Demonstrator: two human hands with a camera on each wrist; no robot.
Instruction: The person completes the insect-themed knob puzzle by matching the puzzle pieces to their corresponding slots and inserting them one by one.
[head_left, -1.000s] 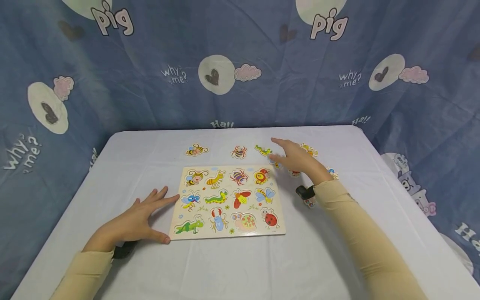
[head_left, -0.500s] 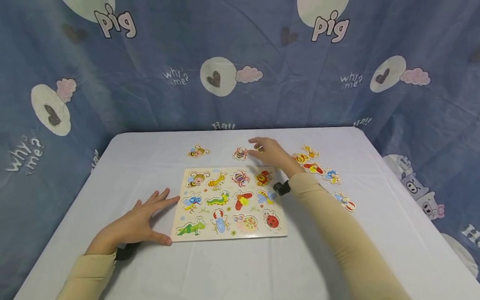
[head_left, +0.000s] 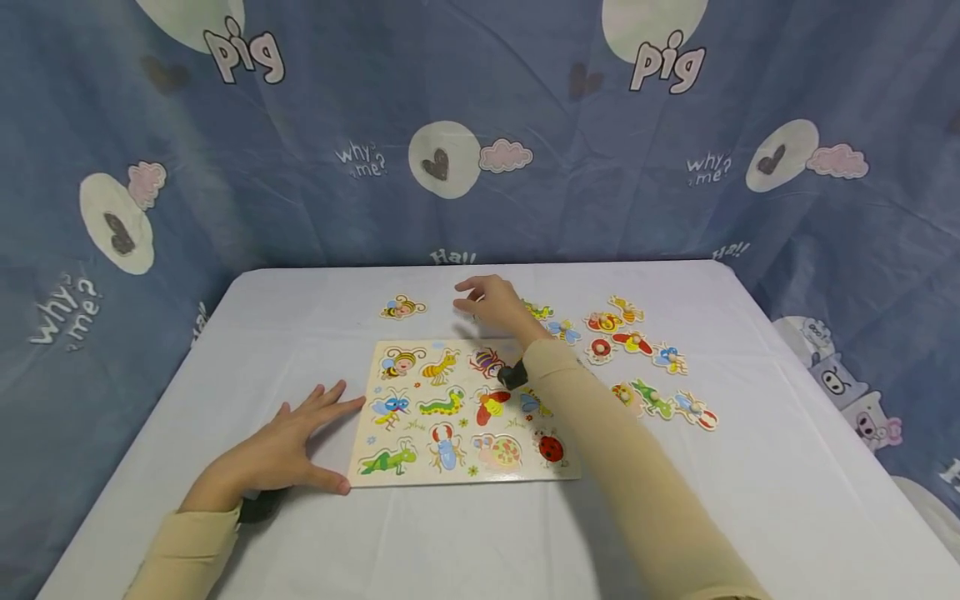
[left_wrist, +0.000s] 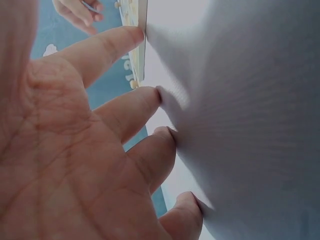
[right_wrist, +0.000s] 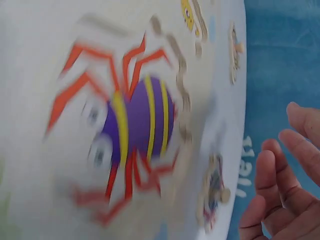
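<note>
My left hand lies spread at the left edge of the insect puzzle board. Its thumb and index finger touch that edge; in the left wrist view its other fingertips rest on the tablecloth. Beyond the board's far edge, my right hand hovers with loosely bent fingers. Below it the spider piece lies on the table with its knob up, apart from the fingers in the right wrist view and mostly hidden in the head view. A bee piece lies farther left.
Right of the board lie several knobbed pieces, among them a caterpillar, a red-winged insect, a grasshopper and a blue beetle. My right forearm crosses the board's right side. A blue printed curtain hangs behind the table.
My right hand has moved left, from near the caterpillar piece to above the spider piece. The left hand stays at the board's edge. The head view has shifted slightly.
</note>
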